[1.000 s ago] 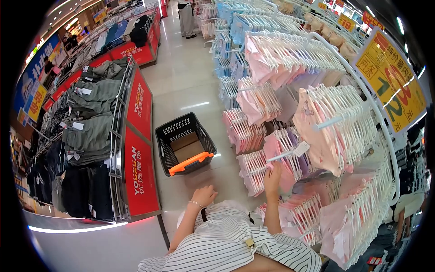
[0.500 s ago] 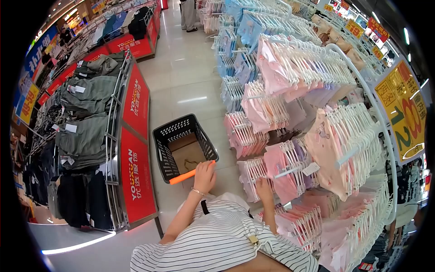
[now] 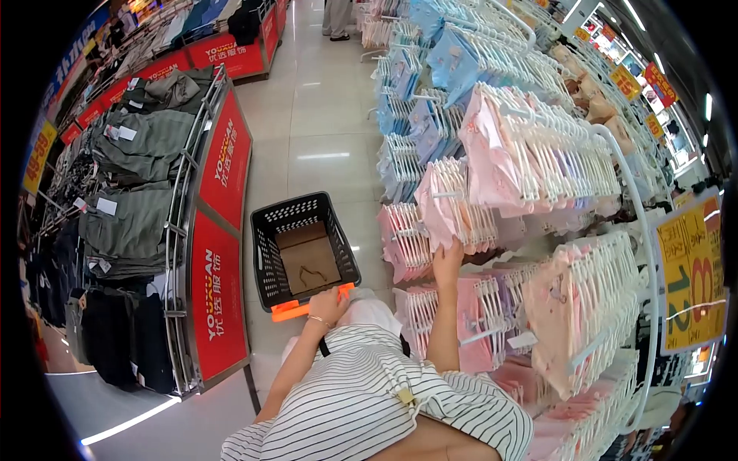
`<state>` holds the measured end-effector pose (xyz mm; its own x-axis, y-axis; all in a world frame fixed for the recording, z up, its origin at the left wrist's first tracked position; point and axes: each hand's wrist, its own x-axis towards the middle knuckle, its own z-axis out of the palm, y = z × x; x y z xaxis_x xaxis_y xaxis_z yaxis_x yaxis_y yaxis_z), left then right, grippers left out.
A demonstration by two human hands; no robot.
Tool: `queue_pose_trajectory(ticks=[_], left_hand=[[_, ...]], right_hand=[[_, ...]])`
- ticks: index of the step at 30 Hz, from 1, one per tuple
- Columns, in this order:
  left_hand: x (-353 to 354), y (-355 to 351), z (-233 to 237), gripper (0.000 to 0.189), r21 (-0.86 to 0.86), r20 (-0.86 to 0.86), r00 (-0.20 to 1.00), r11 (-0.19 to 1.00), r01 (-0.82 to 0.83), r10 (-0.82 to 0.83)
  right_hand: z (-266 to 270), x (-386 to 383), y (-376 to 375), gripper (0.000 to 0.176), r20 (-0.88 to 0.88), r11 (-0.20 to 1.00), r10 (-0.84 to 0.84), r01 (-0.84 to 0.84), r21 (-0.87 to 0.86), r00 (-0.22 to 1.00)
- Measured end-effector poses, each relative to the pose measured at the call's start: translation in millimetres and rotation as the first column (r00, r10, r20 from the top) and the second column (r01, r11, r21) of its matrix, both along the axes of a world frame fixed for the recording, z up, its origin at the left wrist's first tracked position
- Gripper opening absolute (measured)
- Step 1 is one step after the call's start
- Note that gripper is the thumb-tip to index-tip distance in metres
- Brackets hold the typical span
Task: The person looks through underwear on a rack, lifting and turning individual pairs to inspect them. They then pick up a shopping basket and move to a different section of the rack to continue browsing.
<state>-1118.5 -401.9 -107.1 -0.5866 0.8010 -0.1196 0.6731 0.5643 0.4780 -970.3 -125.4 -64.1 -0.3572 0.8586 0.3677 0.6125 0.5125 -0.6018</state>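
Note:
My left hand is closed round the orange handle of a black shopping basket. A brown flat panel and a thin dark loop show inside the basket. My right hand reaches up at the rack on the right. Its fingers are closed at the lower edge of pink underpants, which hang with others on white hangers; the fingertips are partly hidden against the cloth.
Red-panelled stands with folded green trousers line the left. On the right a white rail frames rows of peach and blue underpants. A yellow price sign hangs at the right. Another person's legs stand far up the aisle.
My right hand has risen from the lower rows to the pink underpants above. The basket and left hand have shifted slightly left, and the view has moved forward along the racks.

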Motion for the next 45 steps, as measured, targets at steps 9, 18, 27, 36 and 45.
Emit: queue_pose_trajectory(ticks=[9, 18, 27, 36, 45], left_hand=[[-47, 28, -21, 0.026, 0.047, -0.115, 0.981, 0.988, -0.149, 0.153], [-66, 48, -19, 0.024, 0.133, -0.188, 0.951, 0.966, -0.222, 0.245], [-67, 56, -16, 0.024, 0.03, -0.196, 0.935, 0.955, -0.296, 0.296], [-68, 57, -18, 0.026, 0.041, -0.241, 0.924, 0.955, -0.294, 0.295], [-81, 68, -22, 0.05, 0.141, 0.392, 0.806, 0.837, -0.528, 0.443]], right_hand=[[-24, -29, 65, 0.046, 0.307, 0.98, -0.166, 0.193, -0.058, 0.937], [-26, -32, 87, 0.023, 0.244, 0.995, -0.097, 0.086, 0.055, 0.965], [-21, -30, 73, 0.016, -0.052, 0.969, 0.118, -0.127, -0.213, 0.992], [41, -12, 58, 0.018, 0.041, 0.875, 0.313, -0.272, -0.401, 0.949], [85, -2, 53, 0.017, -0.492, 0.339, 0.518, -0.695, -0.634, 0.7]])
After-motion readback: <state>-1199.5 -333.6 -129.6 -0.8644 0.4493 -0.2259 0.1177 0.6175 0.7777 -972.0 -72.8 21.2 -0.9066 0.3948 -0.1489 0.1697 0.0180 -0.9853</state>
